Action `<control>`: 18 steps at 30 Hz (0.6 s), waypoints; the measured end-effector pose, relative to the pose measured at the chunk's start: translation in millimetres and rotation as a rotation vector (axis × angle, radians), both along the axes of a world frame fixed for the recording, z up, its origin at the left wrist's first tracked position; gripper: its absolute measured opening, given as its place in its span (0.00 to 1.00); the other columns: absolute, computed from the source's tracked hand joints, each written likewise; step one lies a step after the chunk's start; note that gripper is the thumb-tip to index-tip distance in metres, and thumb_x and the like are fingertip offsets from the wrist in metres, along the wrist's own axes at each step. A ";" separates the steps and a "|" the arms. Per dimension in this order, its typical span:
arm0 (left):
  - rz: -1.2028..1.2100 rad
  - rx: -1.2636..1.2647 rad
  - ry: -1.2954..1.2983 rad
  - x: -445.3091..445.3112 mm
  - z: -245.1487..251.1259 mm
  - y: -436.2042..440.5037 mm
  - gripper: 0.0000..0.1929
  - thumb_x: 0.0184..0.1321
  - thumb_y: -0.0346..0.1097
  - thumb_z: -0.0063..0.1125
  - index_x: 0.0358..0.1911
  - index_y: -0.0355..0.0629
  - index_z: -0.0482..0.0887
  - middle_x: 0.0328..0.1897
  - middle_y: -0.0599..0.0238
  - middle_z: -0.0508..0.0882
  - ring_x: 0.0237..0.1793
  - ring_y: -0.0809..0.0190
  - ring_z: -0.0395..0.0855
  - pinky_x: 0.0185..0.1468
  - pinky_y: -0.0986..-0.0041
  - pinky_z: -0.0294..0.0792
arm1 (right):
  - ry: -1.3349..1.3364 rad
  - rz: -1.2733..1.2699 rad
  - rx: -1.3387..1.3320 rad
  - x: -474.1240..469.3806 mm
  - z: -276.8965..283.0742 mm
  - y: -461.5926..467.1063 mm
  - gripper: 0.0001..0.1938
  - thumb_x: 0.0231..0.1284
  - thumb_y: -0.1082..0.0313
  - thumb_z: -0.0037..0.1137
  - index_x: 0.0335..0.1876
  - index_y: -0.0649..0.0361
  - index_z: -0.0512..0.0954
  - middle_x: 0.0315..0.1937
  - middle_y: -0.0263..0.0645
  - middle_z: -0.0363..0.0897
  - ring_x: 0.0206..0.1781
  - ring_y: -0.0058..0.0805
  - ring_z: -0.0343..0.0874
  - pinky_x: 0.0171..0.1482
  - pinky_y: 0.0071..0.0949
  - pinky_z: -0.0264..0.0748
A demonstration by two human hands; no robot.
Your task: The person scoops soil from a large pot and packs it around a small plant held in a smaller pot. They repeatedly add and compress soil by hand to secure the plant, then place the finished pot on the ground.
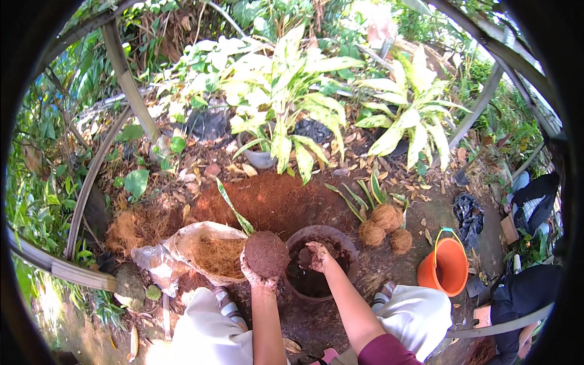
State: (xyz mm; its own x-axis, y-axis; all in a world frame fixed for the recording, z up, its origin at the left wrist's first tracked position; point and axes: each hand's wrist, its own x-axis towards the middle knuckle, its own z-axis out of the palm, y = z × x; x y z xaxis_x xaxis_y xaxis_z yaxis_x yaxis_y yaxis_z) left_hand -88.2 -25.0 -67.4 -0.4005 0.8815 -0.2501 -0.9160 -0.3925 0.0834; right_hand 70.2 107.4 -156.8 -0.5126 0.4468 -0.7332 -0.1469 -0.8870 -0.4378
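My left hand [259, 277] cups a round, soil-covered ball [267, 253] from below and its left side. A variegated snake plant leaf [235, 208] sticks up from behind the ball's top left. Soil coats both hands. Over a wide dark pot [354, 264], my right hand [320, 257] has its fingers curled around a dark clump of soil [305, 258]. Wet-looking dark soil [315, 280] lies inside that pot. Left of the ball, an open plastic sack [175, 242] holds brown coconut fibre [218, 255].
Several fibre-wrapped balls [387, 217] with snake plant leaves lie right of the pot. An orange bucket [426, 269] stands farther right, near crumpled black plastic [468, 219]. Loose fibre [137, 230] lies left. Potted leafy plants [292, 105] rise ahead. Someone in dark clothing [524, 292] is at the right edge.
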 end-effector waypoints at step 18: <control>-0.181 0.046 0.270 55.4 76.5 -19.6 0.36 0.52 0.62 0.51 0.61 0.49 0.65 0.63 0.54 0.69 0.61 0.43 0.68 0.59 0.38 0.63 | 0.206 0.180 0.442 69.5 193.9 15.3 0.14 0.49 0.83 0.59 0.44 0.70 0.74 0.37 0.49 0.79 0.41 0.38 0.82 0.43 0.46 0.80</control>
